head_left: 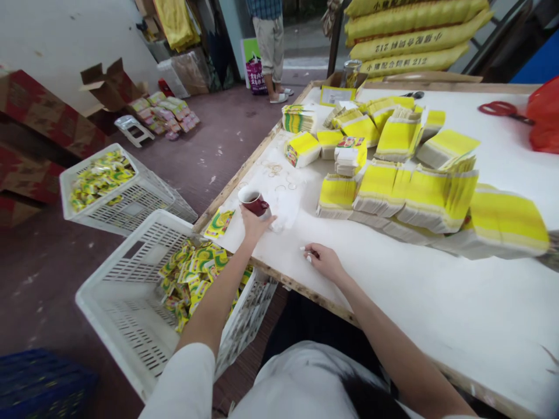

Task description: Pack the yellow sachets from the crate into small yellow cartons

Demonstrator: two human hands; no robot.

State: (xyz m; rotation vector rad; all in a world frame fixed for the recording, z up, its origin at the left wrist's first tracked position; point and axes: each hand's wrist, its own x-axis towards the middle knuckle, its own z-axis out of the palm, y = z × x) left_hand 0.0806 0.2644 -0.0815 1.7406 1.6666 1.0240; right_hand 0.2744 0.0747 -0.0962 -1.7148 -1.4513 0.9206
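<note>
A dark red mug (254, 203) with a pale inside stands upright at the left edge of the white table. My left hand (257, 226) is wrapped round its near side, thumb to the right. Just left of the mug lies a flat yellow and green packet (219, 223). My right hand (324, 262) rests on the bare tabletop with its fingers curled in and white at the fingertips; I see nothing held in it. Beyond it are bundled stacks of yellow packaging (414, 189).
Below the table's left edge stands a white crate (117, 273) with yellow packets, with a second crate (98, 215) behind. Red scissors (502, 109) and a red bag (544, 116) lie far right. A person (268, 46) stands beyond the table, near stacked yellow sacks (414, 43).
</note>
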